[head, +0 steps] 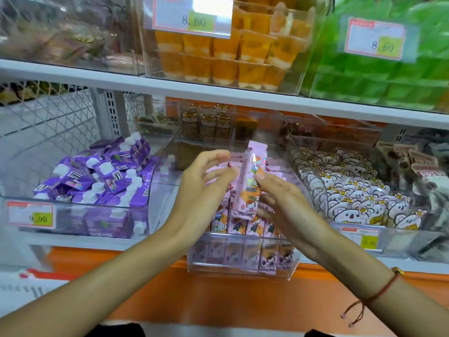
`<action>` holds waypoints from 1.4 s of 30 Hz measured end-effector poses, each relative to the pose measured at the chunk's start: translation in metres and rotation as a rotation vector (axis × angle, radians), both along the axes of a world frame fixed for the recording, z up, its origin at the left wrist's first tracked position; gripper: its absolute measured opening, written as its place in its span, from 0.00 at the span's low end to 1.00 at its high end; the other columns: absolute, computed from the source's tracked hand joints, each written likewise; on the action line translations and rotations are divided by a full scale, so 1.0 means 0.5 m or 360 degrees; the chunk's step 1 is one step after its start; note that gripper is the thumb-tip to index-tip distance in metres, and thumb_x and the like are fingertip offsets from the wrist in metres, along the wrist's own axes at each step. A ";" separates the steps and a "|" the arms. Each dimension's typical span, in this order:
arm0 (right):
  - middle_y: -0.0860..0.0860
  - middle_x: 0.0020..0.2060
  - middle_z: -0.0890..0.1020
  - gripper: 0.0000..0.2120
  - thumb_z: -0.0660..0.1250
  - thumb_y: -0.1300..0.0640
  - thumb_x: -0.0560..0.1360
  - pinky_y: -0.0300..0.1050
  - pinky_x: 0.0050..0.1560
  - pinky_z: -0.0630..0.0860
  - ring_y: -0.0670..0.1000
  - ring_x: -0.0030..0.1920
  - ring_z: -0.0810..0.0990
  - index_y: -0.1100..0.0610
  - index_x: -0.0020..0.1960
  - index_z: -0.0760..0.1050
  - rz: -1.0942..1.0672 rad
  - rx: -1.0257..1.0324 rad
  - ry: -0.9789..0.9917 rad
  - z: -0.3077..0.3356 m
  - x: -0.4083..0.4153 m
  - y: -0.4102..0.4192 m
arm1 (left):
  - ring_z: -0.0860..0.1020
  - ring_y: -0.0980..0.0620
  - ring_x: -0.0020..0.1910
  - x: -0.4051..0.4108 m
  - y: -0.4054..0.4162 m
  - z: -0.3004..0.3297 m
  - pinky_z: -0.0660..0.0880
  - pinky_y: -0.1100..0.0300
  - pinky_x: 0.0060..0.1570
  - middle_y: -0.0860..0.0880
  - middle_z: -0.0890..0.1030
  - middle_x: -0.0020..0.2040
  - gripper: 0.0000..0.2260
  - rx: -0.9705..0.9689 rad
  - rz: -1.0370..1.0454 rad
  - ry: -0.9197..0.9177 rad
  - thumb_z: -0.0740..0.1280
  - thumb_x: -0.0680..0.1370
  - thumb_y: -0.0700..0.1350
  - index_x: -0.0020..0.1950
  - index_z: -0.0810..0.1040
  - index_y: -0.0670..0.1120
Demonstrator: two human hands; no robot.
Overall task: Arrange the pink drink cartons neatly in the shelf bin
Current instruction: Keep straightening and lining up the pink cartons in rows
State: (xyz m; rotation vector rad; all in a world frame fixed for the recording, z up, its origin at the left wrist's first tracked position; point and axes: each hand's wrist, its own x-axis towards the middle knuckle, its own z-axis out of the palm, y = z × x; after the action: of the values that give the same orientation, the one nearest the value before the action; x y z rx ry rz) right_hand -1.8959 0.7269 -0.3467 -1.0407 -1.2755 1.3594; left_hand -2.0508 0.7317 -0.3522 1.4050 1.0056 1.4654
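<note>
Both hands are working over the clear bin point(243, 266) sticking out from the shelf's front edge. The right hand point(281, 198) is holding one pink carton point(247, 183) upright above the bin, thumb on its face; the fingers look tucked behind it, though that part's blurry. The left hand point(206, 176) is hovering just left of the carton, fingers loosely spread, gripping nothing.

These small cartons look light and fairly stiff, but the thin sides could probably dent, so I'd be pinching the narrow sides near the middle rather than the folded top. More cartons point(245, 226) are standing packed in the bin below, leaving little room to slot this one in.

Left of the bin are purple cartons point(97, 176), right of it bear snack packs point(352, 190), and above it orange jelly cups point(218, 54).
</note>
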 end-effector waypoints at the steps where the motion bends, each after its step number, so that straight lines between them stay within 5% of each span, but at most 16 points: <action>1: 0.43 0.38 0.84 0.06 0.63 0.54 0.78 0.31 0.36 0.75 0.40 0.39 0.82 0.52 0.49 0.78 -0.0001 -0.0036 0.0066 0.001 0.001 0.001 | 0.78 0.62 0.56 0.000 0.001 -0.004 0.76 0.55 0.59 0.58 0.79 0.58 0.10 0.0008 -0.0028 0.0073 0.69 0.76 0.43 0.56 0.77 0.55; 5: 0.43 0.34 0.84 0.04 0.63 0.55 0.78 0.33 0.36 0.77 0.40 0.36 0.83 0.53 0.47 0.76 -0.0012 -0.0053 0.0159 0.003 0.001 -0.002 | 0.79 0.62 0.52 0.006 0.003 -0.015 0.77 0.67 0.45 0.62 0.79 0.54 0.13 0.0081 -0.0110 0.0272 0.72 0.74 0.43 0.54 0.76 0.57; 9: 0.56 0.45 0.84 0.11 0.68 0.56 0.75 0.40 0.47 0.81 0.48 0.43 0.84 0.59 0.55 0.75 -0.0111 -0.0052 0.0137 -0.003 0.000 -0.002 | 0.77 0.63 0.54 0.010 0.001 -0.022 0.77 0.65 0.46 0.63 0.79 0.55 0.19 0.0186 -0.0041 0.0505 0.76 0.69 0.49 0.57 0.75 0.58; 13: 0.51 0.39 0.84 0.11 0.71 0.57 0.72 0.40 0.48 0.80 0.47 0.41 0.83 0.58 0.52 0.75 -0.0086 -0.0003 0.0121 -0.006 0.000 -0.003 | 0.76 0.66 0.52 0.014 -0.003 -0.023 0.74 0.66 0.47 0.66 0.78 0.52 0.17 0.0314 0.0050 0.0611 0.75 0.71 0.47 0.56 0.73 0.60; 17: 0.46 0.47 0.84 0.08 0.66 0.57 0.75 0.46 0.60 0.76 0.45 0.51 0.81 0.53 0.54 0.77 0.0084 0.0082 0.0196 0.003 0.013 -0.001 | 0.75 0.68 0.55 0.012 -0.002 -0.025 0.73 0.63 0.55 0.66 0.77 0.54 0.16 0.0360 0.0079 0.0640 0.72 0.74 0.46 0.57 0.73 0.59; 22: 0.48 0.46 0.86 0.09 0.67 0.59 0.76 0.37 0.48 0.80 0.44 0.46 0.84 0.53 0.56 0.77 -0.0152 0.0149 0.0185 0.003 0.011 -0.001 | 0.73 0.64 0.59 0.013 -0.002 -0.028 0.72 0.66 0.57 0.63 0.75 0.57 0.17 0.0504 0.0146 0.0726 0.70 0.75 0.42 0.59 0.71 0.57; 25: 0.52 0.47 0.85 0.13 0.72 0.57 0.72 0.36 0.44 0.80 0.46 0.44 0.84 0.55 0.55 0.77 -0.0329 0.0208 0.0076 0.000 0.006 -0.005 | 0.75 0.60 0.56 0.015 -0.006 -0.022 0.76 0.55 0.52 0.63 0.76 0.55 0.18 0.0532 0.0216 0.0815 0.73 0.72 0.50 0.57 0.71 0.59; 29: 0.52 0.44 0.83 0.13 0.73 0.57 0.70 0.35 0.41 0.79 0.46 0.41 0.84 0.59 0.53 0.77 -0.0351 0.0279 0.0051 0.003 0.004 -0.009 | 0.78 0.63 0.50 0.015 -0.008 -0.013 0.79 0.58 0.44 0.63 0.79 0.52 0.16 0.0451 0.0164 0.0671 0.74 0.71 0.51 0.55 0.73 0.59; 34: 0.46 0.52 0.84 0.13 0.66 0.55 0.77 0.33 0.46 0.78 0.44 0.51 0.83 0.52 0.61 0.77 -0.0143 0.0308 -0.0051 0.006 0.015 -0.009 | 0.80 0.64 0.49 0.010 0.003 -0.002 0.74 0.73 0.46 0.58 0.80 0.54 0.14 0.0231 -0.0069 0.0298 0.71 0.75 0.44 0.57 0.73 0.57; 38: 0.47 0.56 0.82 0.17 0.67 0.58 0.76 0.35 0.53 0.77 0.43 0.56 0.81 0.50 0.64 0.74 -0.0079 0.0425 -0.0178 0.003 0.018 -0.009 | 0.78 0.64 0.56 0.008 0.001 -0.005 0.73 0.72 0.53 0.58 0.79 0.58 0.17 0.0294 -0.0195 0.0302 0.69 0.76 0.39 0.60 0.73 0.57; 42: 0.48 0.56 0.82 0.17 0.71 0.64 0.71 0.36 0.58 0.75 0.45 0.59 0.79 0.53 0.57 0.75 0.0001 0.0556 -0.0130 0.006 0.022 -0.012 | 0.77 0.59 0.61 0.003 0.002 -0.007 0.72 0.66 0.61 0.56 0.79 0.57 0.19 0.0498 -0.0212 0.0352 0.68 0.75 0.33 0.58 0.74 0.54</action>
State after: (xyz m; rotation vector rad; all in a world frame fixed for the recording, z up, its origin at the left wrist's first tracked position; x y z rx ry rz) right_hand -1.8849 0.7207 -0.3435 -0.8572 -1.5095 1.0536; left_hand -2.0496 0.7327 -0.3559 1.8558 0.8195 1.4345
